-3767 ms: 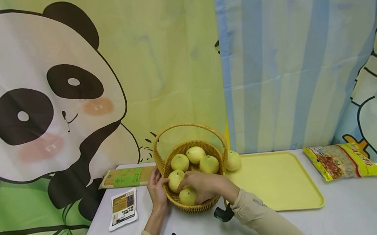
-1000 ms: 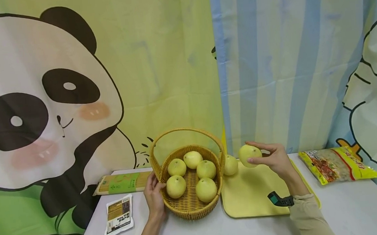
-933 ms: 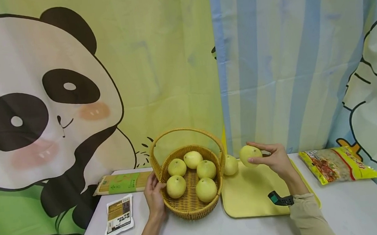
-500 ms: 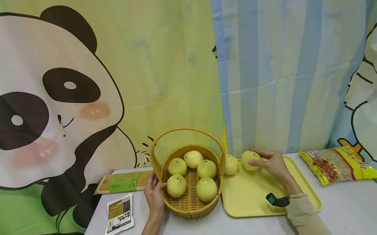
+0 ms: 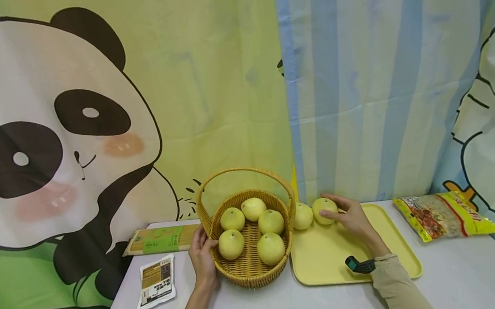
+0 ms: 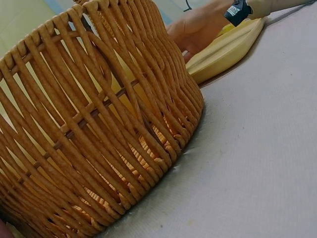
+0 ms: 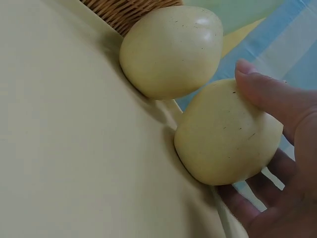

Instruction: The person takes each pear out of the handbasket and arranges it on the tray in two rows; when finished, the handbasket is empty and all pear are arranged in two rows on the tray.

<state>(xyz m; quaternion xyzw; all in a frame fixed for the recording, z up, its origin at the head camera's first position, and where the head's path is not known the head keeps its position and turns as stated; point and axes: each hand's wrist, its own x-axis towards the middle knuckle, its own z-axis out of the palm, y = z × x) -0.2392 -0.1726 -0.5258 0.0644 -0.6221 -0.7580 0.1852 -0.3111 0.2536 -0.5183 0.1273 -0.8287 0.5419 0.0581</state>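
A wicker basket [image 5: 251,275] with an arched handle stands at the table's middle. Inside it lie several round pale-yellow fruits [image 5: 231,245]. My left hand [image 5: 202,262] holds the basket's left side, fingers at the handle's base and thumb on the wall; the left wrist view shows mostly the woven side [image 6: 114,124]. To the right, my right hand [image 5: 357,221] grips one round pale-yellow fruit [image 7: 228,134] between thumb and fingers, at the yellow tray's [image 5: 326,264] back edge. Beside it sits another such fruit [image 7: 171,52], close to the basket.
Left of the basket are a pack of noodles [image 5: 167,239] with a green band and a white-edged sachet [image 5: 156,283]. A yellow bag of food [image 5: 446,215] lies at the far right. A printed curtain [image 5: 225,88] hangs behind the white table [image 5: 268,308].
My right hand has taken one fruit out of the basket, carried it right and lowered it onto the tray, then shifted it left towards the other fruit. My left hand has stayed at the basket.
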